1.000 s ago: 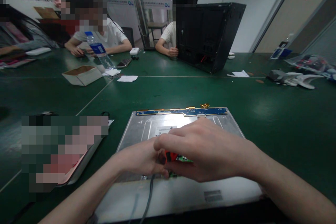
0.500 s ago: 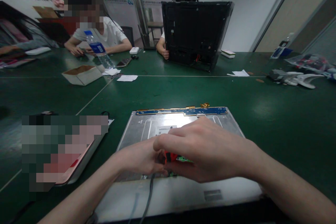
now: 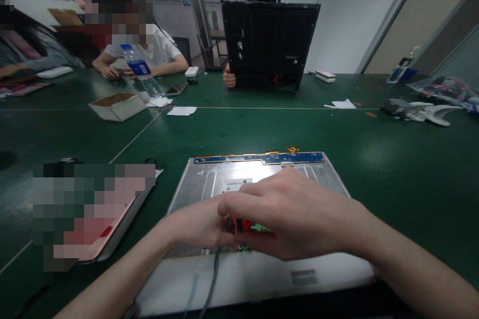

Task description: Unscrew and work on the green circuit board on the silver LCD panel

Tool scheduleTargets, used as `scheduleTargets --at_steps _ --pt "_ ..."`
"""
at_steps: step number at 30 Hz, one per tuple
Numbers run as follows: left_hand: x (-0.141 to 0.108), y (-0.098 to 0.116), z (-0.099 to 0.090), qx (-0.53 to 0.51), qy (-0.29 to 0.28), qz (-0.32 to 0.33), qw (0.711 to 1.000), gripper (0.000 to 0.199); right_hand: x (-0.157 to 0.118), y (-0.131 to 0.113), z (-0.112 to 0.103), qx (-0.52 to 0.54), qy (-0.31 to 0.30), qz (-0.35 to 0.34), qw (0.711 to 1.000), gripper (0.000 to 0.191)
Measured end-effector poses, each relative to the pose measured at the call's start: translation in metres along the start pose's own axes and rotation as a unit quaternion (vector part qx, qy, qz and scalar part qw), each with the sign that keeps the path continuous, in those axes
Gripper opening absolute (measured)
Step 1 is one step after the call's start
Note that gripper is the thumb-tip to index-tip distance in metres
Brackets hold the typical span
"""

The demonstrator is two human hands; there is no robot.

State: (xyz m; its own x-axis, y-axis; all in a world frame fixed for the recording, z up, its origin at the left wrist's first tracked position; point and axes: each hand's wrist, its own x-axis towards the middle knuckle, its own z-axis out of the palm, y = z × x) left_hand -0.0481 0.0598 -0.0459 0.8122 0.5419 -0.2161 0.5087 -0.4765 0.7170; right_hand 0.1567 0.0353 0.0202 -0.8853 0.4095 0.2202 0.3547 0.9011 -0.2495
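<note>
A silver metal-backed display panel (image 3: pixel 187 194) lies flat before me, with a blue circuit board strip (image 3: pixel 254 159) along its far edge. My right hand (image 3: pixel 292 214) arches over its middle, fingers curled about a small red-and-black object (image 3: pixel 243 224) whose kind is mostly hidden. Against it, my left hand (image 3: pixel 207 222) is closed; its fingertips are covered by the right hand, so what they grip cannot be made out. Part of a green circuit board (image 3: pixel 260 227) shows beneath my right palm. A dark cable (image 3: pixel 213 279) runs from below my left fingers toward me.
On the green table (image 3: pixel 392 169) a tablet-like device (image 3: pixel 123 219) lies at left. Farther off are a paper box (image 3: pixel 118 107), a water bottle (image 3: pixel 144 72) and a phone (image 3: pixel 176 88). Across the table, a person's hand (image 3: pixel 229 79) holds an upright black panel (image 3: pixel 269 45). Another person sits left.
The upright black panel across the table has shifted slightly left and turned, along with the hand holding it. My own hands stay almost still, in the same closed pose.
</note>
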Motion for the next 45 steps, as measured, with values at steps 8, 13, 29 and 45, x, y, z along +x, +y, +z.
scheduleTargets --at_steps 8,13,29,45 --pt "-0.001 0.001 -0.001 -0.024 0.001 0.007 1.000 0.021 0.000 -0.004 0.002 -0.028 0.005 -0.011 1.000 0.016" --pt "-0.002 -0.006 0.001 0.018 -0.024 -0.022 0.999 0.013 -0.001 -0.005 0.000 -0.014 -0.005 0.004 1.000 0.017" --pt "0.000 -0.007 0.003 0.041 0.020 0.018 0.999 0.011 -0.001 -0.004 0.003 -0.030 0.021 -0.012 0.999 0.016" --pt "0.004 -0.003 0.000 0.119 0.040 0.078 0.989 0.026 -0.001 -0.008 0.001 -0.032 0.010 -0.013 0.999 0.013"
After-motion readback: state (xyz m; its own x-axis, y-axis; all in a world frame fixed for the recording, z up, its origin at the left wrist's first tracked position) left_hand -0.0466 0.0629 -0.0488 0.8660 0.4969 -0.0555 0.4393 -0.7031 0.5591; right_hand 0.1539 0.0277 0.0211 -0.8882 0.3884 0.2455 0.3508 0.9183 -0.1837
